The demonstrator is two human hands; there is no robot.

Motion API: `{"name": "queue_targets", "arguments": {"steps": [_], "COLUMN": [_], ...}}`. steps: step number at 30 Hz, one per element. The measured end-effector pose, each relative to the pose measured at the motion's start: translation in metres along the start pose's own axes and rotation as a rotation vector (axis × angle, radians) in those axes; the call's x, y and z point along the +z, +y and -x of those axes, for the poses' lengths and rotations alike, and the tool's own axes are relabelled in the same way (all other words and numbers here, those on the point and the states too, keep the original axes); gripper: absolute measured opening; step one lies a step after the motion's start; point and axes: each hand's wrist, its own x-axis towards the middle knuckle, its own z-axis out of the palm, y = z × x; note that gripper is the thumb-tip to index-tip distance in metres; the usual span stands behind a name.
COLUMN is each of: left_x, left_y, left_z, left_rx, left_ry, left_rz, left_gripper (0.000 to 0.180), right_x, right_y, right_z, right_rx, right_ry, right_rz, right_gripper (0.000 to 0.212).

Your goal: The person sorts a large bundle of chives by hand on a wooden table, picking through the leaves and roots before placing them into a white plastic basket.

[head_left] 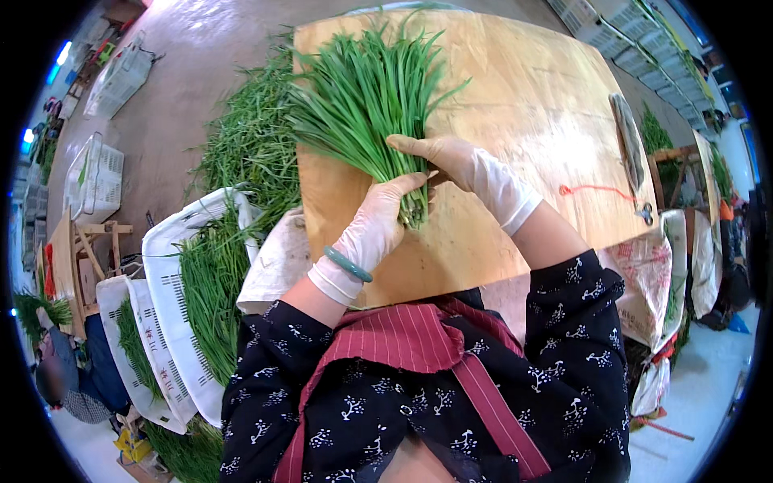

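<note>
Nearest stands the worker, in a dark garment [354,406] with small white sprigs and a red striped apron [403,342]. Both hands wear whitish gloves; a grey-green bangle [348,264] circles the left wrist over the cuff. The left hand [380,211] is closed round the lower stems of a bunch of long green leaves [366,109], its thumb laid across the front. The right hand [455,163] clasps the bunch from the right, a little higher – thumb in front, fingers mostly hidden. The bunch is held above the left part of a pale wooden table [523,97], stem ends toward the worker, leaves fanning away; whether the leaves touch the board cannot be told.

To the left of the worker, a white crate [165,274] holds more green leaves [211,290]. On the right of the table lie a red cord [600,191] and, along the edge, a dark greyish strip [626,141]. Beyond the table's left edge spreads a loose green heap [250,141]. Farther off, at left, another person [60,374] is near a second green bunch [44,312] – and white baskets [97,181] stand on the floor [189,68].
</note>
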Motion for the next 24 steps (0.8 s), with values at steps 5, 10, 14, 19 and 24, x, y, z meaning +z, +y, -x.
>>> {"name": "queue_targets", "arguments": {"steps": [5,10,14,19,24], "left_x": [0.017,-0.007,-0.012,-0.036,-0.051], "left_y": [-0.003,0.035,0.047,0.047,0.061], "left_z": [0.01,0.029,0.018,0.011,0.008], "left_rx": [0.092,0.082,0.269,0.273,0.217], "left_ry": [-0.139,-0.278,-0.101,0.079,0.077], "left_rz": [-0.367,-0.305,-0.259,-0.409,-0.401], "left_gripper": [0.03,0.044,0.049,0.042,0.04], "right_x": [0.005,-0.005,0.027,-0.015,-0.03], "right_y": [0.007,0.018,0.004,0.014,0.014], "right_z": [0.005,0.013,0.038,0.028,0.033], "right_rx": [-0.175,-0.357,-0.347,-0.147,-0.178], "right_ry": [0.001,0.124,0.234,0.105,0.279], "right_rz": [0.014,0.159,0.629,0.429,0.484], "right_gripper": [0.06,0.077,0.113,0.093,0.102]}}
